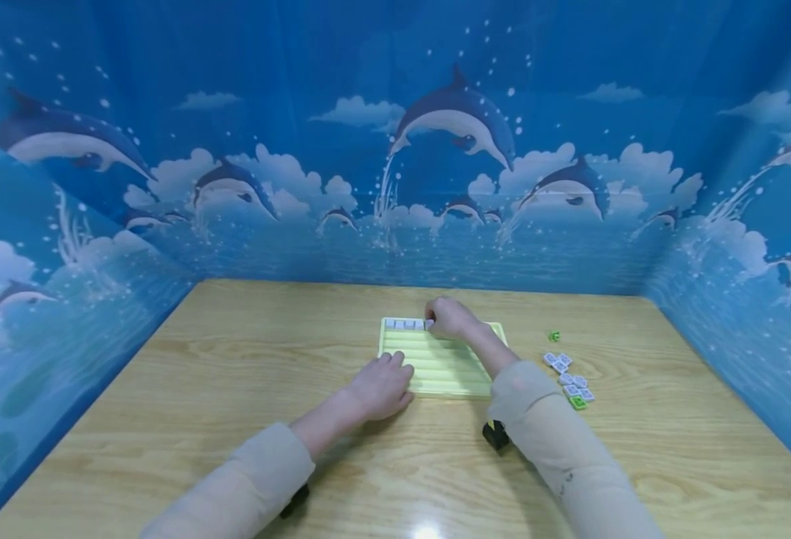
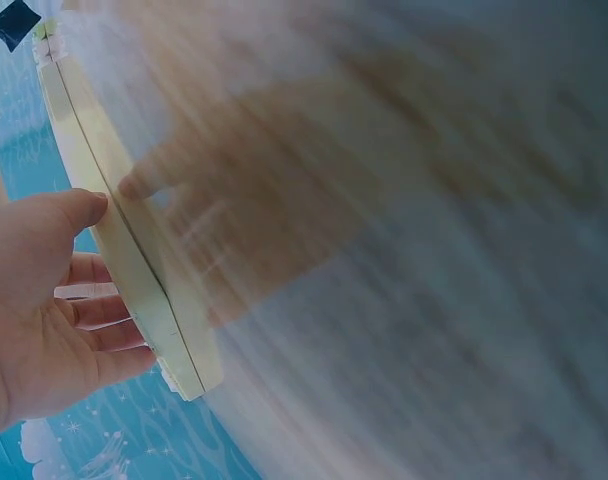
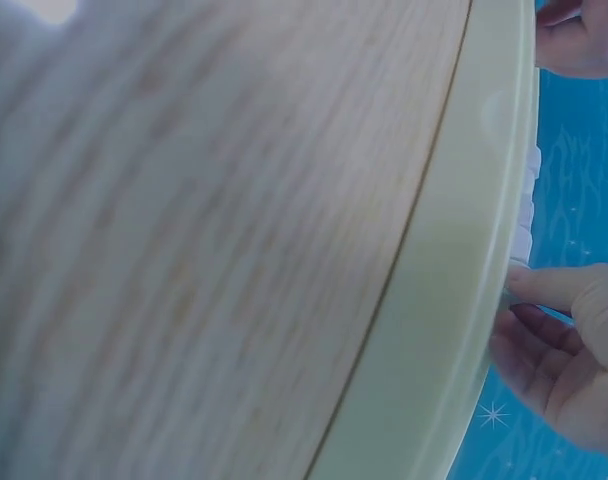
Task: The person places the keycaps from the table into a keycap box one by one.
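Note:
A pale yellow-green tray (image 1: 445,363) with ridged rows lies on the table. Along its far edge stands a short row of small white tiles (image 1: 405,324), starting from the left corner. My right hand (image 1: 450,318) is at the right end of this row, thumb and fingertips pinching a small tile (image 1: 429,323) mostly hidden by the fingers. In the right wrist view, those fingertips (image 3: 514,285) are just over the tray's rim. My left hand (image 1: 383,385) holds the tray's near left corner, with its thumb (image 2: 92,207) against the outer wall and the fingers over the top.
Right of the tray lies a loose group of white tiles (image 1: 560,365), with a green-faced tile (image 1: 578,403) at its near end. A small green piece (image 1: 554,336) lies farther back. A dolphin-printed curtain (image 1: 395,247) surrounds the wooden table (image 1: 267,337) on three sides.

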Demonstrator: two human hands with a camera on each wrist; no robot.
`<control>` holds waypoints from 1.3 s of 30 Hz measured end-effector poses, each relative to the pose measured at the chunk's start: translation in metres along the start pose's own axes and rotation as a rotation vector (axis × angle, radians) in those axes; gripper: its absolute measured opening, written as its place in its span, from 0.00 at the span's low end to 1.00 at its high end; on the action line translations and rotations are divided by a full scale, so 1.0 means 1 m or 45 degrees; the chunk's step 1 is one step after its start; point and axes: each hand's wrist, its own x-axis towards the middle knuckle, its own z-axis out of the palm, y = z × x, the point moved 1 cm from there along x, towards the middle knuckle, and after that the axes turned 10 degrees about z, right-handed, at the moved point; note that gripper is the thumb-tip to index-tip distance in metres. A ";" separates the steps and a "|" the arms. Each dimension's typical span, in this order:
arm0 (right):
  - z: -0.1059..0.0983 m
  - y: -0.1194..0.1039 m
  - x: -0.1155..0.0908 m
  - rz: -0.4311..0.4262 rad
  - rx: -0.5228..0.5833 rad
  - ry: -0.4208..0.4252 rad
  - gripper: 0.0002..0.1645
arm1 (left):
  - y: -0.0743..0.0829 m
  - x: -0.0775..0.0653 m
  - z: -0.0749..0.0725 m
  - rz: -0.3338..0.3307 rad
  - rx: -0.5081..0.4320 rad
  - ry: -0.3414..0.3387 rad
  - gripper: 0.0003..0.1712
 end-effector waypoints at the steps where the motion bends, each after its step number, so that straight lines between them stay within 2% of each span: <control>1: 0.000 0.000 0.000 0.001 -0.008 -0.002 0.06 | 0.000 0.000 0.000 0.003 0.001 0.000 0.15; 8: 0.002 0.003 -0.001 0.006 -0.006 -0.014 0.08 | 0.002 0.000 0.000 0.029 0.038 0.008 0.15; 24: 0.002 0.002 -0.003 0.012 0.004 -0.043 0.08 | 0.004 0.000 0.001 0.023 0.028 0.021 0.15; 32: 0.001 0.002 -0.005 0.001 0.003 -0.046 0.13 | 0.004 -0.001 0.000 0.020 0.023 0.014 0.15; 39: -0.007 0.003 -0.009 -0.014 -0.007 -0.073 0.20 | 0.002 -0.001 -0.003 0.016 0.035 0.018 0.16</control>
